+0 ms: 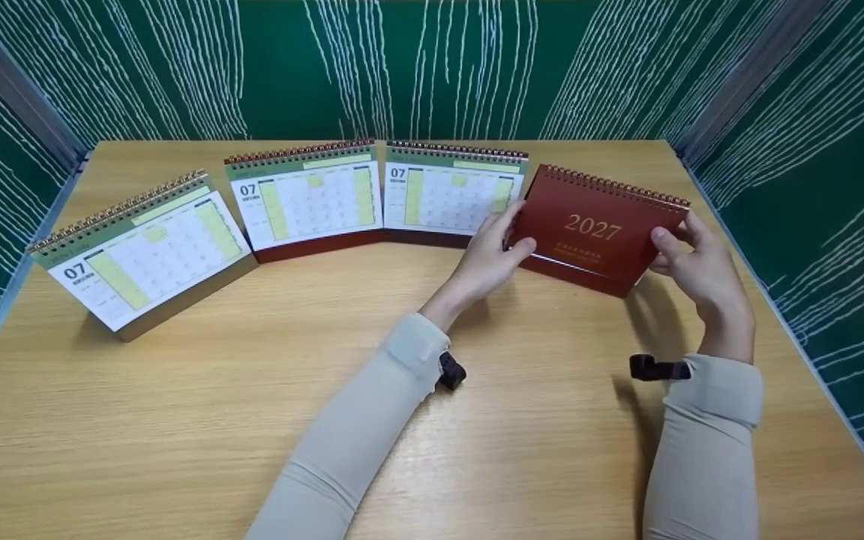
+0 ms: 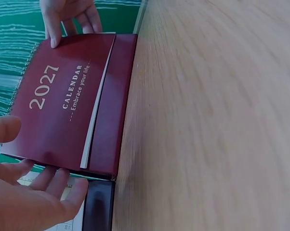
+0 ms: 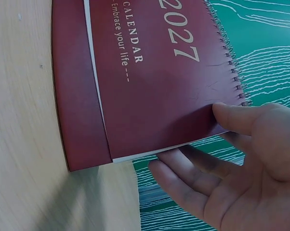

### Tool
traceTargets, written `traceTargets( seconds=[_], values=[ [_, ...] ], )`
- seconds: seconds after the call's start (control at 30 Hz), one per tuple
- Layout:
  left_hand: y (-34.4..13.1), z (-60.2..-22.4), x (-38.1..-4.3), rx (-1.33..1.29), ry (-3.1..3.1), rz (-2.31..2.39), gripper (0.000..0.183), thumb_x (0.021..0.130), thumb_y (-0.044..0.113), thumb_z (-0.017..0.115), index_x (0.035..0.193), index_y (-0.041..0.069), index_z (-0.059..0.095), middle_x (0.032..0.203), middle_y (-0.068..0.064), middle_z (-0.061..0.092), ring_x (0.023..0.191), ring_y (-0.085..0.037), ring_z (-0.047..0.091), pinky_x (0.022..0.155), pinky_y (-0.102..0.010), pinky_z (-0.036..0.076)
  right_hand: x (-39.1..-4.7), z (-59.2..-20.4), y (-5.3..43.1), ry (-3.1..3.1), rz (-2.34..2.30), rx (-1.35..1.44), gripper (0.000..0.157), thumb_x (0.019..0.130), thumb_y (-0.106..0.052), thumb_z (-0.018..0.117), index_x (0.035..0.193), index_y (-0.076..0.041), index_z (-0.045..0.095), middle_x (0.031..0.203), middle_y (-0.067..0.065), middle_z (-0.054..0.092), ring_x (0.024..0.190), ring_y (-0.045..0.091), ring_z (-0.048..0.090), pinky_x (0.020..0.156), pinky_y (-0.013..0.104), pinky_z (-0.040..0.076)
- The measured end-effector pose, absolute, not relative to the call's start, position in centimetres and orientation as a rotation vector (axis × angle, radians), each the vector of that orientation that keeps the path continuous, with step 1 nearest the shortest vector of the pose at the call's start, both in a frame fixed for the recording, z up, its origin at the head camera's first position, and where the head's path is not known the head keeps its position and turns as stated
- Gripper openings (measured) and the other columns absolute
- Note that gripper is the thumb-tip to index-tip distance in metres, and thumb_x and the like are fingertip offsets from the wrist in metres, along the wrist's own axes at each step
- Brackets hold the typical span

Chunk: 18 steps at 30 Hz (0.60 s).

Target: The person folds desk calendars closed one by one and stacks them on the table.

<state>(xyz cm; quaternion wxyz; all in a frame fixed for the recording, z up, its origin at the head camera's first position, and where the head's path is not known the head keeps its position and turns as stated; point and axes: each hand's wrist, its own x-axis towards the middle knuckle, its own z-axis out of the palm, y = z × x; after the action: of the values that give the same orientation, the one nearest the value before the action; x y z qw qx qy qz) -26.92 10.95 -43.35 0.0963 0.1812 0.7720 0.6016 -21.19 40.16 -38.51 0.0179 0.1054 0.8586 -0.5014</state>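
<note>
A dark red spiral-bound desk calendar point(image 1: 582, 232) marked 2027 stands tilted back at the right of the row. The right hand point(image 1: 702, 262) holds its right end, thumb on the cover and fingers at the edge and behind; the right wrist view shows this thumb point(image 3: 234, 118) near the coil. At the other end, the left hand point(image 1: 488, 255) has its fingers along the side edge. In the left wrist view the left thumb point(image 2: 5, 129) overlaps the cover; whether it presses there I cannot tell. Both hands are spread rather than clenched.
Three more desk calendars stand open at 07 pages: one at left point(image 1: 147, 255), one at centre left point(image 1: 304, 199), one at centre point(image 1: 451, 187), close to the left hand. Green walls with white lines point(image 1: 432, 67) enclose the wooden table point(image 1: 477, 450).
</note>
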Motion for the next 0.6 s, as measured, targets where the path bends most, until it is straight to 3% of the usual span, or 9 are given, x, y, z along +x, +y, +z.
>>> traceTargets(
  seconds=[0.13,0.27,0.47,0.6],
  values=[
    [11.0,-43.4,-27.0,0.555,2.313,1.812,0.063,0.108,0.016,0.06,0.166,0.017,0.037,0.159,-0.007,0.049,0.144,-0.019,0.048,0.119,-0.029,0.04,-21.0,-38.3,40.1,2.678,-1.533,0.322,0.063,0.109,-0.048,0.048,0.168,-0.035,0.03,0.164,0.017,0.038,0.125,0.028,0.06,0.098,0.027,0.058],
    [11.0,-43.3,-26.9,0.557,2.358,1.781,0.065,0.108,0.018,0.059,0.168,0.024,0.034,0.156,-0.005,0.051,0.138,-0.015,0.05,0.115,-0.028,0.042,-20.7,-37.9,40.2,2.679,-1.498,0.32,0.065,0.109,-0.047,0.048,0.169,-0.03,0.028,0.162,0.018,0.04,0.124,0.029,0.058,0.094,0.022,0.058],
    [10.9,-43.0,-26.8,0.603,2.396,1.76,0.065,0.11,0.018,0.058,0.169,0.026,0.031,0.133,-0.008,0.055,0.112,-0.015,0.051,0.099,-0.025,0.044,-20.5,-37.3,40.2,2.676,-1.464,0.296,0.068,0.11,-0.046,0.048,0.17,-0.025,0.025,0.162,0.022,0.038,0.124,0.031,0.056,0.091,0.019,0.058],
    [10.9,-43.0,-26.7,0.606,2.411,1.746,0.064,0.111,0.02,0.056,0.168,0.028,0.03,0.129,-0.007,0.055,0.11,-0.013,0.049,0.098,-0.024,0.043,-20.1,-36.9,40.0,2.698,-1.423,0.317,0.072,0.108,-0.051,0.05,0.171,-0.027,0.024,0.163,0.021,0.038,0.125,0.031,0.056,0.094,0.021,0.057]
  ],
)
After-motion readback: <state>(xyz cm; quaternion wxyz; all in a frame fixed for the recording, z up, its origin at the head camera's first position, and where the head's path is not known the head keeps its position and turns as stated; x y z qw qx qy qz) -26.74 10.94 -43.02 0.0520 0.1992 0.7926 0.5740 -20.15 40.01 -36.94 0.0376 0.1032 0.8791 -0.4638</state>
